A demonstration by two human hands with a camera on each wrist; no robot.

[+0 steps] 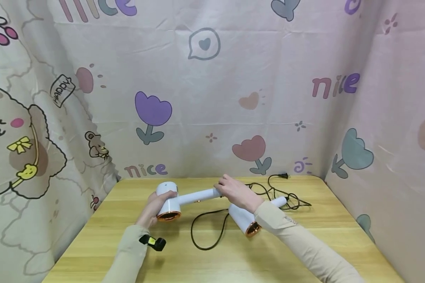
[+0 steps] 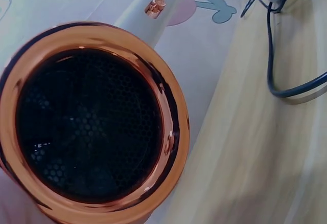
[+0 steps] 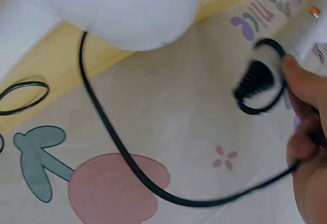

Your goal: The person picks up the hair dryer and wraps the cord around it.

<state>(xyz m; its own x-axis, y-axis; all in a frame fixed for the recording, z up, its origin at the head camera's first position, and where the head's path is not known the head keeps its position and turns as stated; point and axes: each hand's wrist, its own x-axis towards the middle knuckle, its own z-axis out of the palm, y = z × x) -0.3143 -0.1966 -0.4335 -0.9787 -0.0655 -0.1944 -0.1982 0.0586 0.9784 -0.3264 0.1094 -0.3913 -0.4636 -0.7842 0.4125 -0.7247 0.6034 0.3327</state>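
A white hair dryer with a copper rim is held sideways above the table. My left hand grips its head, thumb side near the top; the left wrist view faces its dark round mesh end. At the handle's far end, my right hand grips the handle and the black cord; in the right wrist view the fingers pinch the cord beside the handle's ribbed cord sleeve. A second white hair dryer lies on the table beneath my right forearm, copper-rimmed end toward the front.
Black cord lies in tangled loops at the back right of the wooden table, its plug near the back edge. One cord loop rests at the middle. Printed curtains stand behind and at both sides.
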